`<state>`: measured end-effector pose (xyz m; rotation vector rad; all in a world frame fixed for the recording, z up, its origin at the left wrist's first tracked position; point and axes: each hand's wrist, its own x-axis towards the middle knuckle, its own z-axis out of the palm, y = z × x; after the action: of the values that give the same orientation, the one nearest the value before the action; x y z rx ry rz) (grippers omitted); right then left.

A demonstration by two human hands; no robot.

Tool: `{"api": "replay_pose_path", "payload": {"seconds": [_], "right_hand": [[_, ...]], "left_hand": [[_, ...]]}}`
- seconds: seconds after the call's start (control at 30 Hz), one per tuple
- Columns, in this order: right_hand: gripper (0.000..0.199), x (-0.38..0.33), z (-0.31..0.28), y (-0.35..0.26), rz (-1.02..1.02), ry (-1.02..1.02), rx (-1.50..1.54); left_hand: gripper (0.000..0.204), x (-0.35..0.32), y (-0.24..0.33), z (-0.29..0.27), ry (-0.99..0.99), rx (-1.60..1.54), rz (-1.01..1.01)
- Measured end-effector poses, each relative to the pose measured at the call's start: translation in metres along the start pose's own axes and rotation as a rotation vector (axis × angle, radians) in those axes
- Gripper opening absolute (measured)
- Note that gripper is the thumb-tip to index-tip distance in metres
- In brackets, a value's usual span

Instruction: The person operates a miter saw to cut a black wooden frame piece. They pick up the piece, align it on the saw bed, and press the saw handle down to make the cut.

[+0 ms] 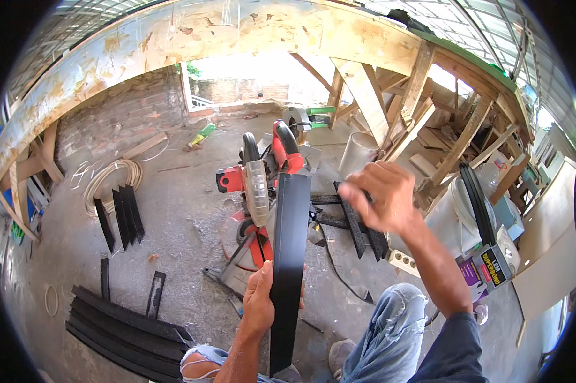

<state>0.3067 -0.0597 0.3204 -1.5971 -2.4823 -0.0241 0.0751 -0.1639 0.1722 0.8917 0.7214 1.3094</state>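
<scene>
My left hand is wrapped round a long black flat bar, held upright in front of me; its upper end stands before a red and black mitre saw on the floor. My right hand is raised to the right of the bar and apart from it. Its fingers are curled in, with the thumb toward the bar; anything inside them is hidden. Beneath this hand, short black pieces lie on dark supports beside the saw.
Several long black bars lie at the lower left, with short black pieces beyond them. A coiled hose and a green bottle are farther back. A white bucket and a power strip stand right, and a cable crosses the floor.
</scene>
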Motion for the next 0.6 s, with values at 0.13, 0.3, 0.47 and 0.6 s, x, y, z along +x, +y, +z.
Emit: {"api": "replay_pose_path", "payload": {"seconds": [0.13, 0.3, 0.47, 0.6], "right_hand": [[0.055, -0.004, 0.004, -0.032, -0.531, 0.456, -0.176], [0.075, 0.005, 0.018, -0.057, -0.521, 0.421, -0.32], [0.098, 0.004, 0.034, -0.079, -0.564, 0.258, -0.127], [0.102, -0.013, 0.061, -0.093, -0.663, 0.117, 0.0]], "left_hand": [[0.069, 0.001, -0.004, 0.003, -0.004, -0.024, -0.01], [0.067, 0.002, -0.002, 0.003, 0.022, -0.01, 0.015], [0.058, 0.003, -0.003, -0.01, 0.038, 0.01, 0.037], [0.055, 0.005, -0.002, -0.013, 0.107, 0.001, 0.023]]}}
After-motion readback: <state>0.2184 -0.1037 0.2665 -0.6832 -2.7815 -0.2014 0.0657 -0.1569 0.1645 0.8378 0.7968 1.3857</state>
